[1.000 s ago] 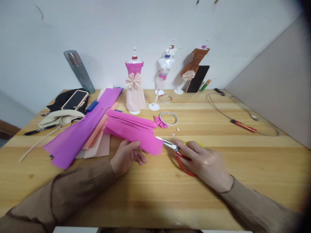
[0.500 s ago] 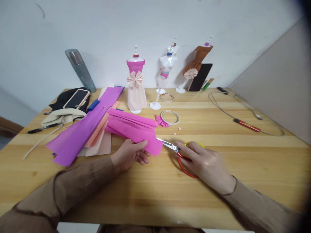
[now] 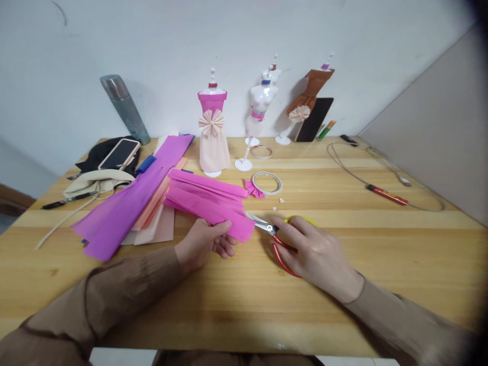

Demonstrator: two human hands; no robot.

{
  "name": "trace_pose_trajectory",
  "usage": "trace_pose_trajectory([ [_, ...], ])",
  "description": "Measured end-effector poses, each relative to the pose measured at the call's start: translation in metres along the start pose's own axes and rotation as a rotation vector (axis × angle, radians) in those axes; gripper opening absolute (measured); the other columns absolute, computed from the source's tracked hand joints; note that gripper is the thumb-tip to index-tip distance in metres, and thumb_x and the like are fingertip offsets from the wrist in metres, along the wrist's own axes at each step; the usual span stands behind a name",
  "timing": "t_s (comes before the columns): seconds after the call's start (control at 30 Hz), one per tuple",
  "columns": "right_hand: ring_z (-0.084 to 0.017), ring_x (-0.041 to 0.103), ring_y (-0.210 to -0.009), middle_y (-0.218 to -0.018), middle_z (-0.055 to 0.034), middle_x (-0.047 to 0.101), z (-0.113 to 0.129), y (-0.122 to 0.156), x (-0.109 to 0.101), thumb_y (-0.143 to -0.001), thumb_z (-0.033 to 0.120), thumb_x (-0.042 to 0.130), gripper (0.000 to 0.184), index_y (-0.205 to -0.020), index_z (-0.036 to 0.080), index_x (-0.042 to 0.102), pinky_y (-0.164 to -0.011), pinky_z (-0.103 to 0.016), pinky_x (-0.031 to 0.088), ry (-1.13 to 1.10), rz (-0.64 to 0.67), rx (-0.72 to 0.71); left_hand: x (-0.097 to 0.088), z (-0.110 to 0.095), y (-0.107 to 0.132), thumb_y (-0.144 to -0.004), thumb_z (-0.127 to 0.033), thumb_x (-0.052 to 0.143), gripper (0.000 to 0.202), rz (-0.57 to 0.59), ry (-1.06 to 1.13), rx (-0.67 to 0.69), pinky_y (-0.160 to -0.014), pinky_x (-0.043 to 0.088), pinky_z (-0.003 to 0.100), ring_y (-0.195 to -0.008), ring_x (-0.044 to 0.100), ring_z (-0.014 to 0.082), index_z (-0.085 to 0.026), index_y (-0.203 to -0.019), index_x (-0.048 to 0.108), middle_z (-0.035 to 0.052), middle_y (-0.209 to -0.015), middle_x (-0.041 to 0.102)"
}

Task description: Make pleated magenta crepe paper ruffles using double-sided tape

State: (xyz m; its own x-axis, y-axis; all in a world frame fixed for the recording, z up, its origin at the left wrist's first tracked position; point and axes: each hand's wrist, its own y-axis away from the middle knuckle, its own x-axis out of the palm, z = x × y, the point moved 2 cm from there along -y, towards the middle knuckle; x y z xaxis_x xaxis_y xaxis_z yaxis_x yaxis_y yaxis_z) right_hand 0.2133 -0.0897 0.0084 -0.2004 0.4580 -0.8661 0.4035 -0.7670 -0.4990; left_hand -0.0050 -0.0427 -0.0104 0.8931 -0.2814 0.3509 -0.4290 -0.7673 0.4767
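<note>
My left hand (image 3: pixel 209 239) pinches a bright pink sheet of crepe paper (image 3: pixel 202 206) between thumb and fingers, near its right end. In my right hand (image 3: pixel 316 251) are scissors (image 3: pixel 269 229) with red handles; a yellow part shows behind my fingers. Their blades are parted at the paper's right edge, one blade tip over the pink and the other hidden beneath it. Just beyond the paper lie a small gathered pink piece (image 3: pixel 254 188) and a roll of tape (image 3: pixel 267 183). Purple crepe paper (image 3: pixel 133 208) and peach sheets (image 3: pixel 154 206) lie left of my left hand.
Small dress forms stand at the back, one in a pink and cream dress (image 3: pixel 213 147), one in brown (image 3: pixel 312 89). A bottle (image 3: pixel 127 112), a phone (image 3: pixel 120 154) and a pen (image 3: pixel 68 201) are on the left. A red-handled tool with a cord (image 3: pixel 387 194) lies right.
My right hand has shifted slightly left and away from me with the scissors, whose blades have moved further onto the paper's edge. My left hand keeps its hold on the paper.
</note>
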Motion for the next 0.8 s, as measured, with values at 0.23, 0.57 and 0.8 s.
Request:
trace_pose_trajectory([
  [0.23,-0.015,0.057,-0.063,-0.077,-0.0044,0.061,0.0004,-0.0060,0.0015,-0.089,0.026,0.051,0.027,-0.109,0.018,0.067,-0.056,-0.026,0.039,0.008,0.029,-0.014,-0.0005,0.0004,-0.0007,-0.063,-0.047,0.079,0.044,0.001,-0.005,0.001,-0.036,0.039,0.018,-0.040,0.056,0.0107,-0.006,-0.058,0.066,0.0062,-0.049,0.060],
  [0.57,-0.011,0.055,-0.056,-0.069,-0.0006,0.061,-0.0035,-0.0030,0.0045,-0.095,0.029,0.049,0.026,-0.109,0.020,0.068,-0.050,-0.025,0.034,0.062,-0.036,-0.095,-0.0017,0.0027,-0.0015,-0.062,-0.052,0.078,0.049,-0.018,-0.026,0.002,-0.036,0.037,0.018,-0.039,0.055,0.0110,-0.005,-0.058,0.065,0.0066,-0.046,0.059],
  [0.8,-0.010,0.056,-0.055,-0.070,-0.0010,0.063,-0.0043,-0.0015,0.0051,-0.095,0.028,0.048,0.026,-0.108,0.019,0.069,-0.049,-0.025,0.033,0.065,-0.021,-0.091,-0.0022,0.0035,-0.0027,-0.066,-0.049,0.076,0.046,0.000,-0.022,0.007,-0.037,0.037,0.019,-0.039,0.055,0.0111,-0.005,-0.059,0.066,0.0062,-0.046,0.059],
])
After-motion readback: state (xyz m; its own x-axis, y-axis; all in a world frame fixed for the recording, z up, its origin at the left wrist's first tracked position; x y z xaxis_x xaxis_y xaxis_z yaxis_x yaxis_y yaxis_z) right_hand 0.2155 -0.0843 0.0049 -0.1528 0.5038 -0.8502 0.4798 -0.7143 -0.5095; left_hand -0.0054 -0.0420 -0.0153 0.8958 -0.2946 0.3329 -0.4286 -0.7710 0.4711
